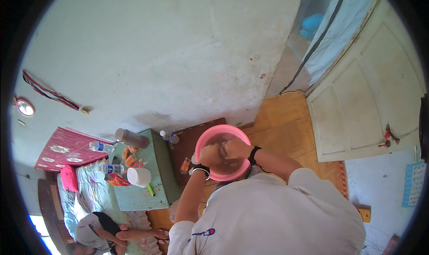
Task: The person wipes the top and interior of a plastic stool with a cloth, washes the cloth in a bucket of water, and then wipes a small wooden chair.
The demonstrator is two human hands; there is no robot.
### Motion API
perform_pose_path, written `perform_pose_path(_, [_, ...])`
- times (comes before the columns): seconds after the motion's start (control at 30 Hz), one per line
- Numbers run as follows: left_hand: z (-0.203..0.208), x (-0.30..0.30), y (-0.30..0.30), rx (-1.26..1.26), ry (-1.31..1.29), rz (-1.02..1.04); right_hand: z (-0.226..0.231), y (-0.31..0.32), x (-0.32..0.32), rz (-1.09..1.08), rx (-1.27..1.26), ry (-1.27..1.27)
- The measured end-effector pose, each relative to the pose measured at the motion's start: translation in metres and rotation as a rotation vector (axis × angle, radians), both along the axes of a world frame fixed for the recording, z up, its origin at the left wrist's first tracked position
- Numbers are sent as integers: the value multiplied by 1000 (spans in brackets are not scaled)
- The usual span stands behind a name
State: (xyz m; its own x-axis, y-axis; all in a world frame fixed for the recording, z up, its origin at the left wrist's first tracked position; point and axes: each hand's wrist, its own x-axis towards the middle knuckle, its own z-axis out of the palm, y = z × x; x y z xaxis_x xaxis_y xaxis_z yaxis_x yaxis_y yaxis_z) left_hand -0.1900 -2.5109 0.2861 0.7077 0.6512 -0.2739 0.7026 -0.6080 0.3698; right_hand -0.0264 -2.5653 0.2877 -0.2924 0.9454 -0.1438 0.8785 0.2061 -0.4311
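A round pink basin (245,169) holds murky, brownish water. Over the water my left hand (210,155) is closed, its fingers curled inward. Close beside it on the right is my right hand (236,148), closed as well. Between the two lies a small greyish thing (222,150), too small and too covered by my fingers to name. The left wrist wears a black band and a white band (202,169); a dark band (254,155) circles the right wrist.
On the left a green cabinet (156,165) bears a grey thermos (132,139), a white tub (139,177) and several packets. A plastic bottle (170,137) and an orange packet (185,165) rest on a brown surface (182,150). Another person (96,232) is by the bed. A door (366,85) stands right.
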Motion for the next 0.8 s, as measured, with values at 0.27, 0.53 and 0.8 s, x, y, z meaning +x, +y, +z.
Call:
perform_pose_path(0.27, [-56, -32, -12, 134, -103, -21, -34, -27, -24, -313, 206, -43])
perform_pose_path(0.53, [-59, 51, -77, -329, -424, -248, -57, -110, -44, -550, -230, 122])
perform_pose_path(0.8, [-11, 166, -245, -544, -455, -701, -82, -282, 33, -1194, -395, 258])
